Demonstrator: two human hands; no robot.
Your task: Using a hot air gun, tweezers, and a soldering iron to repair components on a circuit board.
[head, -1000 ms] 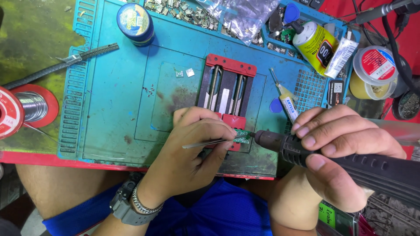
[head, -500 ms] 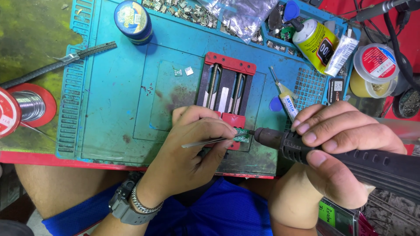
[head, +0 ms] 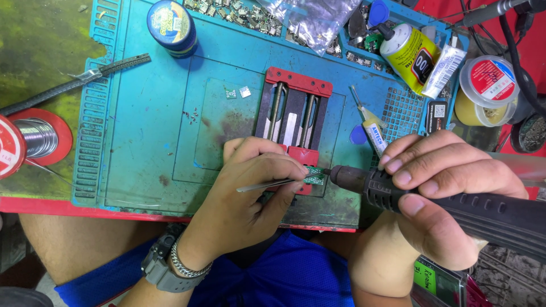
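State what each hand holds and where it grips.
Left hand pinches metal tweezers near the tips. Right hand wraps the black hot-air tool around its ribbed handle.

Left hand (head: 250,182) pinched, right hand (head: 449,187) curled, fingers (head: 398,165) bent.

Blue mat (head: 153,131); red-black clamp (head: 296,113); green board (head: 314,176); black tool (head: 455,207); yellow bottle (head: 408,54).
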